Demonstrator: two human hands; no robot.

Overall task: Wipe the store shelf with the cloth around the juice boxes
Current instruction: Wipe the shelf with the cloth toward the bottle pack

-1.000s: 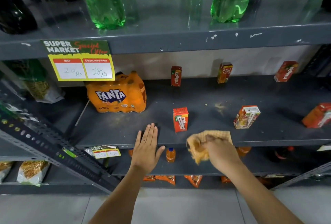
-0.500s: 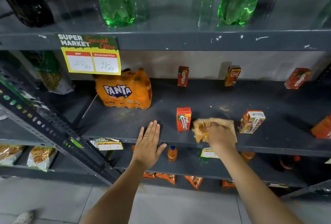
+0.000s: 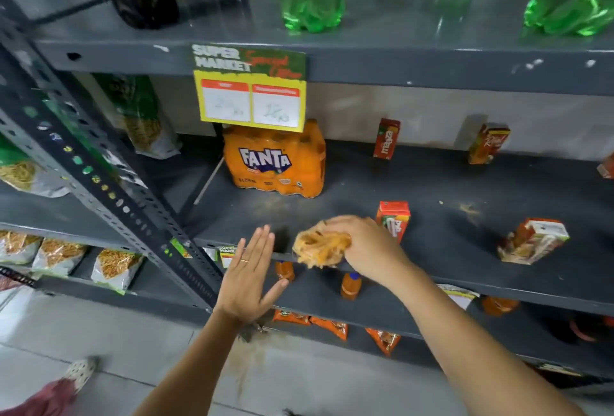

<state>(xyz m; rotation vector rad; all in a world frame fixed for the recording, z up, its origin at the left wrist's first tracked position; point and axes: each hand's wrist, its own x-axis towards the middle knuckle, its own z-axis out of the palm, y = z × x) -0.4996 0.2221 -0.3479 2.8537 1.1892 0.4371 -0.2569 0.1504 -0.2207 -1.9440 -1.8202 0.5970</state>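
My right hand grips a bunched yellow-orange cloth at the front edge of the dark grey shelf. Just behind that hand stands a red juice box, partly hidden by it. My left hand is flat with fingers together, held at the shelf's front lip left of the cloth, and holds nothing. More juice boxes stand on the shelf: a tilted one at the right and two at the back. Crumbs and dust fall below the shelf edge.
A shrink-wrapped Fanta pack sits at the shelf's back left under a hanging price tag. Green and dark bottles stand on the shelf above. Small orange bottles and snack packets fill the lower shelves. A slanted metal upright crosses the left.
My right hand has swept the cloth leftward along the shelf front, past the red juice box, to the edge near my left hand. Dust now falls off the edge.
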